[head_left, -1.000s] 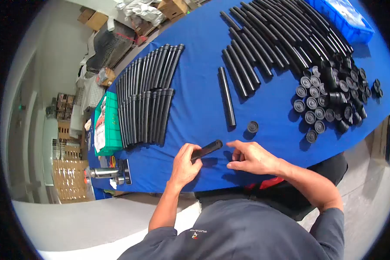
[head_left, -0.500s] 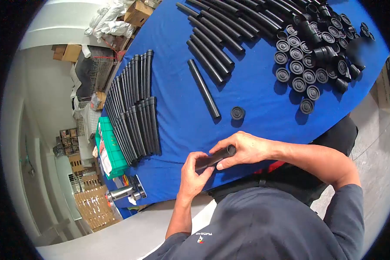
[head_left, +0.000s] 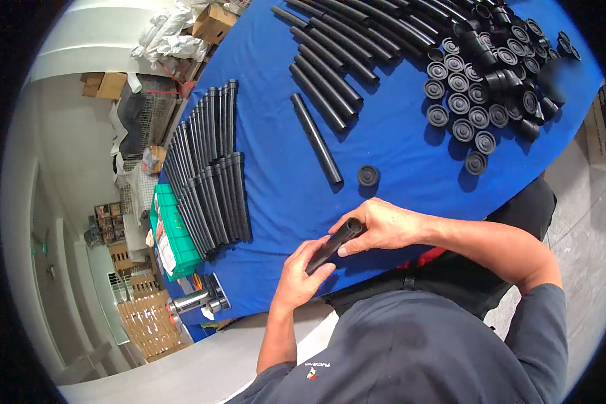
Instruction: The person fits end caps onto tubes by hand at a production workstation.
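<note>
A short-looking black tube (head_left: pixel 332 250), seen partly end-on with its hollow mouth upward, is held between both hands near the table's front edge. My left hand (head_left: pixel 297 276) wraps the lower part of the tube, thumb on the near side. Up by the open end, my right hand (head_left: pixel 384 227) grips it with thumb and fingers. Just beyond my hands lies a single round black cap (head_left: pixel 368 176) with a ringed top. To its left rests a loose black tube (head_left: pixel 316 139). The palm side of each hand is partly hidden.
Rows of finished-looking black tubes (head_left: pixel 209 168) lie at left beside a green crate (head_left: pixel 175 232). More tubes (head_left: pixel 326 94) spread across the back of the blue cloth (head_left: pixel 269 202). Several caps (head_left: pixel 459 102) cluster at right. A metal device (head_left: pixel 198 298) sits at the left edge.
The tube in my hands has tilted more upright, its open end shifting slightly left and up. My left hand has turned a little around it. The other parts stay put.
</note>
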The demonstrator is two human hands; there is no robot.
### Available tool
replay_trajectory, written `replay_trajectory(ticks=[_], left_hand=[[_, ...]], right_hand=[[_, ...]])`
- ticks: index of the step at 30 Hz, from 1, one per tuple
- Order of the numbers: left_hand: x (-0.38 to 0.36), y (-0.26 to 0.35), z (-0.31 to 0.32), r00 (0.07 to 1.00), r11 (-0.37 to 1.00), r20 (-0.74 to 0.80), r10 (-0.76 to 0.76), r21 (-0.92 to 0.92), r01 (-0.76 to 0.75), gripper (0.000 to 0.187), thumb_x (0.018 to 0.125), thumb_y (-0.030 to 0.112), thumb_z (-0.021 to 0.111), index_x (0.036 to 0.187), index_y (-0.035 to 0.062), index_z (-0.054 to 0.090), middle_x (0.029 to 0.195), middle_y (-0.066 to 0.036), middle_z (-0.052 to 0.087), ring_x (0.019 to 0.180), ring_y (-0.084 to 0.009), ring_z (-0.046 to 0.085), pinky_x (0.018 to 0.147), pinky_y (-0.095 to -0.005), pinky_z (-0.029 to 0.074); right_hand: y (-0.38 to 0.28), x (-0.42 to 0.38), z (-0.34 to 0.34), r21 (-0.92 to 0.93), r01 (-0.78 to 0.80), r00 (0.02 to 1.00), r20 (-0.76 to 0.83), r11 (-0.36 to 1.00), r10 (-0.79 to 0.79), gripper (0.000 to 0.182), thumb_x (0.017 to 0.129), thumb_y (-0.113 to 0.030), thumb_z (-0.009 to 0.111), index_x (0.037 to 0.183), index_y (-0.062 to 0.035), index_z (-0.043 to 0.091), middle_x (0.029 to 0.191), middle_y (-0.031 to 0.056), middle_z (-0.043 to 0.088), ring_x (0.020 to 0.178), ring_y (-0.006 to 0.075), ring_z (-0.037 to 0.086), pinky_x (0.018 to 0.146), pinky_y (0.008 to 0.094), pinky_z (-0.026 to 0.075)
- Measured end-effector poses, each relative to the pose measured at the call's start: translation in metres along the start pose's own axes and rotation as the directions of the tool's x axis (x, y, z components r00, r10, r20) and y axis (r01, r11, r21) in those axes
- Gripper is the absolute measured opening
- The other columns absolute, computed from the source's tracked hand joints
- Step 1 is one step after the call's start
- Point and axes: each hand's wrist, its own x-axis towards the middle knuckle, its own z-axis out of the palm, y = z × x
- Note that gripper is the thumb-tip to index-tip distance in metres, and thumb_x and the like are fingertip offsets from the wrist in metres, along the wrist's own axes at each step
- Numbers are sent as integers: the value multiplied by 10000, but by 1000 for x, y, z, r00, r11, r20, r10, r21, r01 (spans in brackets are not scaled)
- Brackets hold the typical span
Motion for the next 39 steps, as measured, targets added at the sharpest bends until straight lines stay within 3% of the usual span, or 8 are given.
replay_trajectory(ticks=[7, 13, 17, 23, 25, 27, 31, 39], left_hand=[[-2, -20, 8, 995, 984, -46, -84, -164, 76, 364, 897, 108, 757, 1225, -2, 647, 1076, -122, 696, 996, -221, 661, 942, -365, 500], [-4, -1, 11, 974, 208, -166, -152, -969, -133, 344, 936, 93, 709, 1261, 72, 597, 1277, -204, 654, 1261, -362, 594, 1110, -571, 443], [-12, -36, 23, 973, 246, 0, -233, -968, 58, 314, 1008, 201, 656, 1277, 66, 568, 1309, -191, 638, 1227, -329, 625, 1007, -479, 547], [-50, -42, 57, 943, 451, 319, -93, -831, 326, 304, 1073, 300, 544, 1167, 22, 625, 1142, -151, 699, 1050, -250, 696, 932, -385, 562], [-70, -41, 70, 870, 787, 478, -119, -489, 376, 332, 1058, 248, 559, 1222, -33, 625, 1204, -179, 693, 1138, -299, 674, 1001, -414, 528], [-85, -65, 93, 949, 982, 288, 129, -168, -82, 346, 1054, 217, 533, 1245, -56, 625, 1287, -173, 666, 1238, -330, 618, 1076, -433, 470], [-92, -134, 122, 923, 967, 294, -248, 128, 219, 364, 1046, 247, 489, 1281, 1, 619, 1336, -242, 604, 1249, -399, 569, 1048, -467, 453], [-21, -161, 156, 997, 856, 6, -74, 513, 60, 372, 1038, 238, 477, 1269, -22, 608, 1266, -253, 627, 1180, -415, 594, 1001, -484, 470]], right_hand=[[5, 1, 1, -116, 33, 999, 1, 993, -33, 584, 867, -435, 786, 1216, 22, 682, 966, 194, 742, 893, 265, 722, 799, 402, 553], [-12, -3, 9, -226, 124, 978, 194, 966, -80, 782, 891, -465, 748, 1404, 67, 491, 1140, 283, 678, 1049, 372, 690, 887, 445, 552], [-6, -2, 10, -112, 159, 987, 24, 981, -157, 551, 944, -291, 701, 1389, -9, 539, 1088, 246, 709, 1045, 348, 714, 879, 424, 550], [-14, -4, 2, -136, -16, 999, 44, 991, 22, 445, 935, -213, 693, 1307, 15, 607, 943, 237, 701, 796, 306, 699, 727, 416, 520], [-11, -3, 3, -198, 72, 997, 49, 978, -64, 447, 934, -216, 690, 1305, 18, 607, 947, 245, 699, 814, 319, 703, 740, 423, 523], [-4, -2, 6, -197, 114, 993, 40, 974, -108, 446, 933, -214, 690, 1303, 21, 606, 954, 246, 701, 824, 333, 704, 748, 430, 523], [-4, -1, 6, -234, 64, 997, 58, 970, -51, 448, 934, -212, 687, 1313, 13, 605, 977, 248, 708, 856, 365, 706, 770, 446, 522], [4, 2, 12, -166, -49, 998, 21, 985, 54, 442, 940, -203, 695, 1330, -13, 607, 781, 167, 649, 647, 182, 586, 624, 375, 478]])
